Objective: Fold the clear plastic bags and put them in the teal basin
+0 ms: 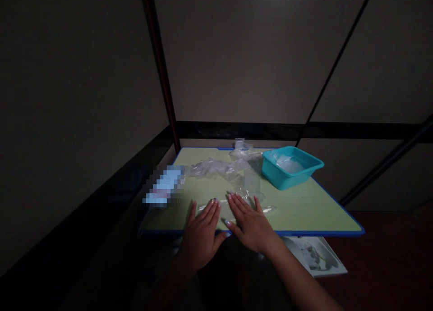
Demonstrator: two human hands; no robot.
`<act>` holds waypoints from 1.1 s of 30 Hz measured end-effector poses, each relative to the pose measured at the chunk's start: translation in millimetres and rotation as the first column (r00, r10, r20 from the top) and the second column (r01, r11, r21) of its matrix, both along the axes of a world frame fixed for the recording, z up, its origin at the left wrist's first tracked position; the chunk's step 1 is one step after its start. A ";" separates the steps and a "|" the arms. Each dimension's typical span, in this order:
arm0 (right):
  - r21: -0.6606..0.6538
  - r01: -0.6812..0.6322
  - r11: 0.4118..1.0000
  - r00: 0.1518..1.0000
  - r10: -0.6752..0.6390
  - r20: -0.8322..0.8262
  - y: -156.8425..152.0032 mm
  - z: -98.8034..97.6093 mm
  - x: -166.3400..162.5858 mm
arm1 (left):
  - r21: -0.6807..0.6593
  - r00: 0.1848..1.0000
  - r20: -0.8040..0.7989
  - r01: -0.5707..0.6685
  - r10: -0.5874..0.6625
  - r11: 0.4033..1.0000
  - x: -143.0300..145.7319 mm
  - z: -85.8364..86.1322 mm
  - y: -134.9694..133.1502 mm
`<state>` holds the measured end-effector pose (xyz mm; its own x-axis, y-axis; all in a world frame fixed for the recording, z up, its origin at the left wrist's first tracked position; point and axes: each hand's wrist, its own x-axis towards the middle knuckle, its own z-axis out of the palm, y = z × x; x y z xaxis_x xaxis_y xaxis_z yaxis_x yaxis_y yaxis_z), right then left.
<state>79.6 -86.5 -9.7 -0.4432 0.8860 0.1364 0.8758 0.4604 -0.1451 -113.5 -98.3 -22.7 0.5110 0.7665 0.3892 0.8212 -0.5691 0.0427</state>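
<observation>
Near the front edge of the pale green table (pixel 297 212), a clear plastic bag or film (pixel 223 208) lies flat. My left hand (pixel 202 236) rests on its left part with the fingers stretched forward. On the right part lies my right hand (pixel 249 223), palm down, its fingers straight and the thumb out to the side. Both thumbs point toward each other close to the table's blue edge. Just beyond my fingers, more clear plastic (pixel 248 194) is loosely spread. What lies under my palms is hidden.
A turquoise plastic basin (pixel 287 180) with whitish, see-through material inside stands at the table's right rear. Crumpled clear plastic bags (pixel 216 166) lie across the middle and back. A blurred-out light blue object (pixel 165 187) is at the left edge. Below the table, a picture-printed panel (pixel 316 257) sticks out.
</observation>
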 end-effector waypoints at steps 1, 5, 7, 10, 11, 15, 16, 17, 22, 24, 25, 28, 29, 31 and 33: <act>-0.019 0.032 0.999 0.999 -0.032 0.008 1.7 1.1 6.0 | -0.005 1.000 -0.010 -0.016 0.016 1.000 -0.9 -1.0 0.7; -0.049 0.168 0.985 0.985 -0.165 0.046 7.2 3.2 35.4 | -0.019 0.996 -0.048 -0.081 0.080 0.997 -7.5 -3.4 2.4; -0.039 0.231 0.972 0.972 -0.228 0.063 7.6 2.3 49.4 | -0.033 0.992 -0.059 -0.110 0.108 0.993 -11.9 -4.1 1.9; -0.021 0.305 0.952 0.950 -0.302 0.077 6.3 -0.9 63.2 | -0.056 0.985 -0.065 -0.161 0.158 0.985 -19.1 -4.9 0.5; -0.007 0.320 0.947 0.945 -0.319 0.080 5.9 -2.0 64.7 | -0.063 0.982 -0.064 -0.182 0.178 0.981 -21.5 -5.0 0.0; 0.085 0.294 0.952 0.952 -0.299 0.059 4.5 -2.6 50.8 | -0.094 0.973 -0.041 -0.231 0.228 0.968 -30.3 -3.4 -3.5; 0.098 0.248 0.964 0.966 -0.253 0.046 3.9 -1.7 42.6 | -0.100 0.975 -0.034 -0.221 0.218 0.970 -31.8 -2.5 -4.8; 0.101 0.186 0.977 0.981 -0.190 0.032 3.1 -0.7 33.1 | -0.103 0.981 -0.029 -0.194 0.192 0.976 -32.9 -1.5 -6.4; 0.059 -0.106 0.993 0.994 0.108 -0.028 0.3 -0.5 -11.8 | -0.116 0.998 -0.055 0.033 -0.040 0.993 -33.8 -0.9 -14.0; 0.046 -0.133 0.990 0.990 0.134 -0.039 1.1 -2.9 -19.2 | -0.115 0.997 -0.059 0.032 -0.039 0.993 -34.5 -3.5 -14.8; 0.038 -0.130 0.991 0.990 0.132 -0.042 1.7 -4.1 -19.8 | -0.109 0.998 -0.059 0.015 -0.022 0.994 -35.4 -4.9 -14.5; 0.008 -0.085 0.996 0.995 0.085 -0.045 3.3 -5.8 -11.3 | -0.095 0.997 -0.067 -0.033 0.027 0.995 -39.1 -7.0 -12.5; -0.001 -0.060 0.998 0.997 0.060 -0.043 3.6 -5.6 -5.8 | -0.094 0.997 -0.072 -0.039 0.032 0.995 -40.5 -6.8 -11.9; -0.014 0.001 1.000 0.999 -0.002 -0.035 4.1 -4.9 7.7 | -0.099 0.997 -0.077 -0.037 0.030 0.994 -42.5 -5.5 -11.2; -0.020 0.069 0.997 0.997 -0.070 -0.022 4.6 -4.3 21.9 | -0.105 0.997 -0.073 -0.032 0.024 0.994 -43.3 -4.7 -11.6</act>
